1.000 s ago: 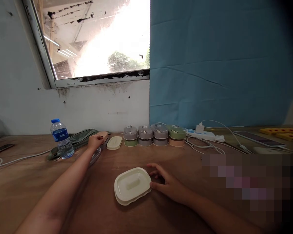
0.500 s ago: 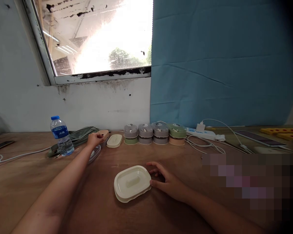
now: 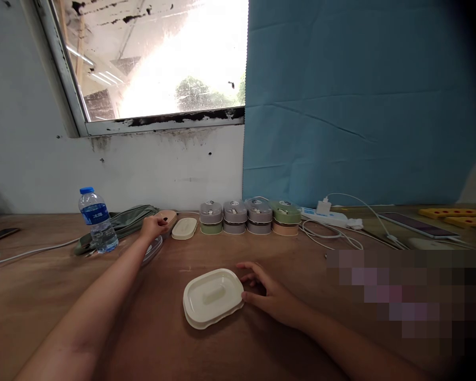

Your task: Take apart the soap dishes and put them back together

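A cream lunch-box lid [image 3: 213, 296] with a rounded rim and a raised bar in its middle lies on the table in front of me. My right hand [image 3: 272, 296] is beside its right edge, fingers apart, the thumb at the rim. Farther off on the left, my left hand [image 3: 154, 227] has its fingers closed at the near edge of a peach-coloured lunch-box piece [image 3: 168, 217]; the hand partly hides it. Under my left wrist, a clear plastic lid [image 3: 154, 248] is partly covered. A smaller cream piece [image 3: 184, 228] lies right of the peach one.
Several two-tier lunch boxes [image 3: 235, 217] stand in a row against the wall. A water bottle [image 3: 98, 219] and a dark green bag [image 3: 129, 221] are at the left. On the right are a power strip [image 3: 333, 217], looped white cables [image 3: 329, 233] and a tablet-like device [image 3: 418, 225].
The view has shifted very slightly. Both hands and the cream lid stay in practically the same places.
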The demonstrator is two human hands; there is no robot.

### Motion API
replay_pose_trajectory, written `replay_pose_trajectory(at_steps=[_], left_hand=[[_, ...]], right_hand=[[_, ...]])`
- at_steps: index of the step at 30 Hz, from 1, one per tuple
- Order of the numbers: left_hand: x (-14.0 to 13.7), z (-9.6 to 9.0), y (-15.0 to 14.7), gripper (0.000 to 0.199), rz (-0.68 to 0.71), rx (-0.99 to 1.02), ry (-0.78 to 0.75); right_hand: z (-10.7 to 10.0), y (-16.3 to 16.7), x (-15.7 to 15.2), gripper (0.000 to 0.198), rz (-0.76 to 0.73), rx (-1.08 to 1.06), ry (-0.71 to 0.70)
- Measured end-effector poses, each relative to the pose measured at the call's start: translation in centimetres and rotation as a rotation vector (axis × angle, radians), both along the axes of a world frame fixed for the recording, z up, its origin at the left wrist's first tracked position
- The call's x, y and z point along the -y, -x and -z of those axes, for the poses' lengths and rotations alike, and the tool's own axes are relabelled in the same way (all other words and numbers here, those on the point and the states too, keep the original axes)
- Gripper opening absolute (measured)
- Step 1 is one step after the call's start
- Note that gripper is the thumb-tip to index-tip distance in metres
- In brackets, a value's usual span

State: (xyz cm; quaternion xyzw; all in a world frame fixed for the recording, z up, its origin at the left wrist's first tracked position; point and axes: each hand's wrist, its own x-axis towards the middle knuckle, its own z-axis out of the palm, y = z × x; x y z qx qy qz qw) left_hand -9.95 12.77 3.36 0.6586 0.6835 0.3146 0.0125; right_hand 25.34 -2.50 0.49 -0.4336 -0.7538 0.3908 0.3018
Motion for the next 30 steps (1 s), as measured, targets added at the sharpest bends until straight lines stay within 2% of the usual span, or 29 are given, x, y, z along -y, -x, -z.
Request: replay_pose_trajectory(at_steps=[7,24,30], left_hand=[[0.5,-0.2,0.4,0.032,-0.031,0.022,-0.007],[0.5,-0.6,-0.2,0.029,-0.005,-0.061,0.028],[1.8,-2.4,-0.7,0.042,-0.004,-0.042,0.039]], right_hand=[[0.1,0.0,0.0,0.047,0.002,0.008,0.0],[-0.4,0.0,0.2,0.046,0.004,0.018,0.006],[0.0,0.0,0.0,0.045,-0.004,-0.007,-0.008]])
